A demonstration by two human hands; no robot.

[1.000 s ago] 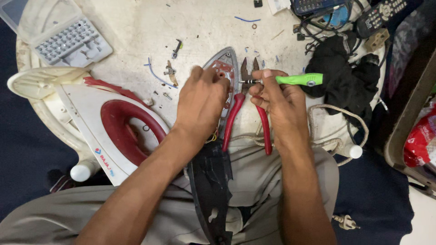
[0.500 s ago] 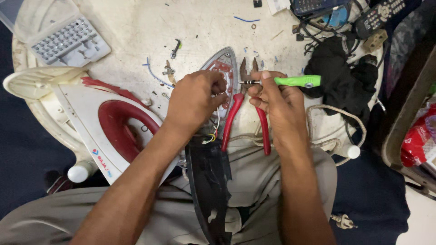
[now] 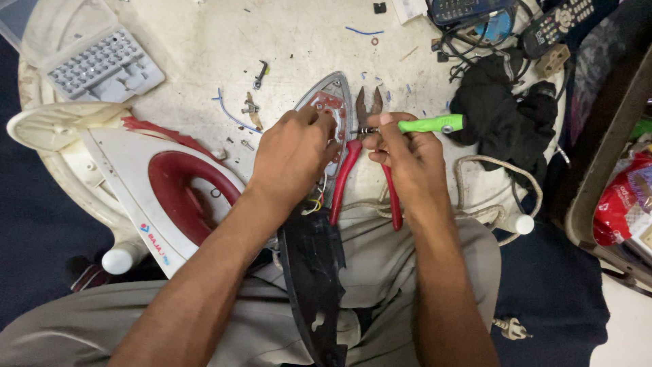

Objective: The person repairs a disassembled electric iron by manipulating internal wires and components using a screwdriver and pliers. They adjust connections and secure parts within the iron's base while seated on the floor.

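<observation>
On the cluttered white table (image 3: 285, 27), our left hand (image 3: 295, 153) steadies the iron soleplate (image 3: 333, 109) on edge, fingers closed over it, so our right hand (image 3: 401, 146), gripping the green-handled screwdriver (image 3: 424, 124), reaches its fittings; red pliers (image 3: 350, 170) lie beneath.

I'm at a small home repair spot: my round white bench (image 3: 204, 41) is scuffed and littered with screws (image 3: 248, 109), wire scraps (image 3: 227, 112), pliers (image 3: 363, 170), a bit case (image 3: 102, 64), remotes (image 3: 567, 20) and an opened iron shell (image 3: 170, 190).
</observation>
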